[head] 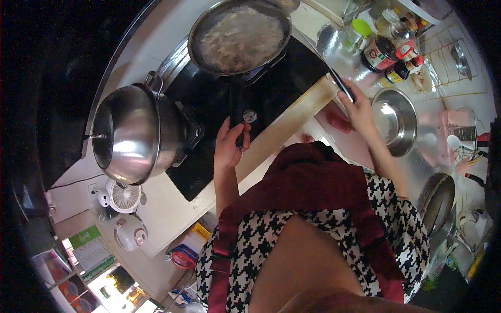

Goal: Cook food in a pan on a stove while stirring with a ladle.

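My left hand (231, 143) is closed around the black handle (236, 98) of a frying pan (191, 47). Pale, cloudy food pieces (242, 37) fill the pan, which sits over the far burner of a black glass gas hob (297, 66). In my right hand (358, 111) is a cooking utensil (341, 84) with a black handle. Its thin shaft runs up and left towards the pan; I cannot make out its head. Beside my right wrist stands a stainless steel bowl (409, 125). A round control knob (249, 116) lies just right of my left fingers.
A large domed steel pot (135, 137) occupies the left burner. Sauce bottles and jars (379, 53) crowd the back right, near a wire rack (442, 74). A white fan (124, 195) and a rice cooker (131, 234) are at left. A dark wok (436, 203) leans at right.
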Demonstrator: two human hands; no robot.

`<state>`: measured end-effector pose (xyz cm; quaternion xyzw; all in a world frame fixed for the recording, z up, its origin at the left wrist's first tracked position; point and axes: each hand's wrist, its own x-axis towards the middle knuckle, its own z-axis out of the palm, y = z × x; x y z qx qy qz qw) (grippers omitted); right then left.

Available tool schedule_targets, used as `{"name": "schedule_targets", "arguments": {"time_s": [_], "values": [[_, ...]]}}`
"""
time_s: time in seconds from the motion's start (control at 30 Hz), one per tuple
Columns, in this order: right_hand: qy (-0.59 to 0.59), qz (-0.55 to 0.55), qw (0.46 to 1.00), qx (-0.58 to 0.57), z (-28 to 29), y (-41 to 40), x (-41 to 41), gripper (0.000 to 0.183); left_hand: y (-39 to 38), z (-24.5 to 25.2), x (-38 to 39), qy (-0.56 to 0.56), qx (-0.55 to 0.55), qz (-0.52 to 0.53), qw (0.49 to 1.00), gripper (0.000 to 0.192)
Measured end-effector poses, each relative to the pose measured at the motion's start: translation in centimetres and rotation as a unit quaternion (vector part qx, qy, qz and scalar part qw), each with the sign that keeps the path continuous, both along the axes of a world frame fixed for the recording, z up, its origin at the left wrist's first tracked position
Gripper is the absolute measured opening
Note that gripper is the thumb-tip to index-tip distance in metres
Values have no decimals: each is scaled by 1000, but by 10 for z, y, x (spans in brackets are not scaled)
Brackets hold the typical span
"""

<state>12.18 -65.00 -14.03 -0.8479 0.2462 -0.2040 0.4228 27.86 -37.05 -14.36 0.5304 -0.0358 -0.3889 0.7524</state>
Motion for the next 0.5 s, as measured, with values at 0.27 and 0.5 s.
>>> {"name": "schedule_targets", "arguments": {"time_s": [0.27, 0.5], "values": [[-80, -36, 921, 380, -23, 38, 7, 29, 1, 1, 1, -1, 16, -11, 1000, 19], [-89, -43, 943, 317, -14, 41, 12, 30, -2, 1, 0, 14, -2, -6, 1000, 18]]}}
